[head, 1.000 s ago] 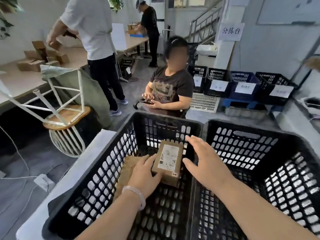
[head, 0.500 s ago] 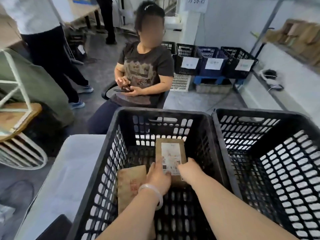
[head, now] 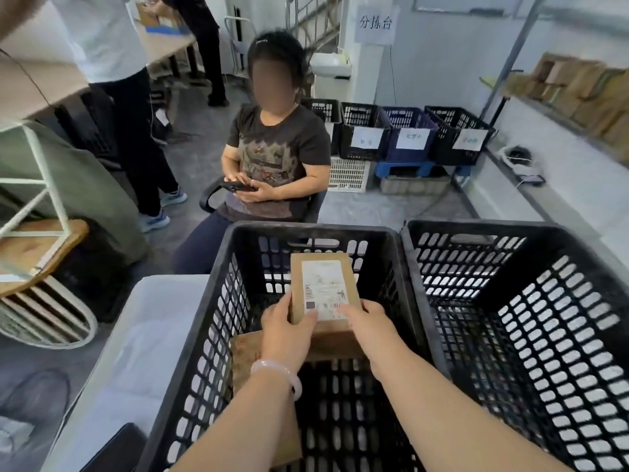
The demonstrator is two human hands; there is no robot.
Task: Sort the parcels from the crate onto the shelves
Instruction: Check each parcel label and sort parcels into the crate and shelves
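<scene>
Forearms reach into the black lattice crate (head: 218, 301); left hand (head: 287, 330) and right hand (head: 369, 321) clasp a labelled cardboard parcel (head: 323, 291), seemingly lifted above a flat brown parcel (head: 246, 362) at its near-left floor.

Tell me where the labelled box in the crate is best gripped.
By its two long side faces near the lower end, from above. The box stands tilted, label up, sides free of the crate walls. Left hand and right hand already clasp it there.
</scene>
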